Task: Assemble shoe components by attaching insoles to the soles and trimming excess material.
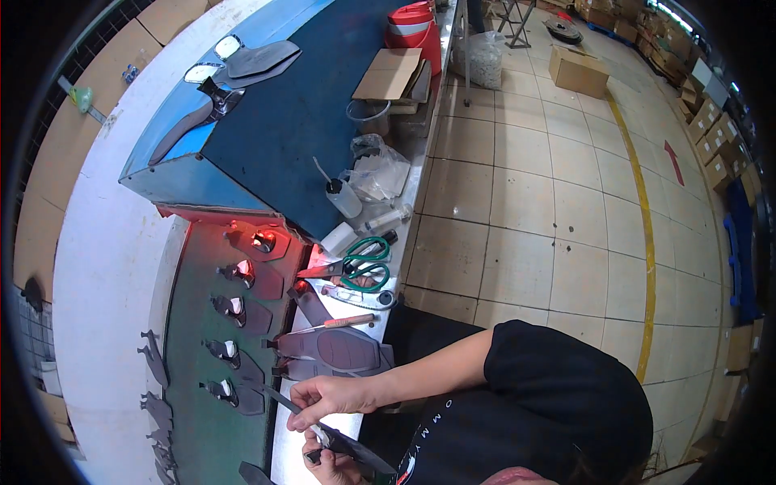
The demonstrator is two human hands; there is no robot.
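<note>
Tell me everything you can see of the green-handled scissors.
The scissors have two large green loop handles, plastic by the look, and metal-looking blades reddened by light toward the tips. They lie on the bright tabletop, loops toward the picture's right, tips left, unheld. A dark cylindrical item sits by the upper loop; whether they touch is unclear.

White letters (pixel 439 411) on black shirt (pixel 566 396); 1 red arrow (pixel 673 163) on floor (pixel 525 202).

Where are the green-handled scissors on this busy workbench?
In the head view, the green-handled scissors lie slightly left of and below the picture's middle, between the big blue box and the slim tool with a pinkish handle.
</note>
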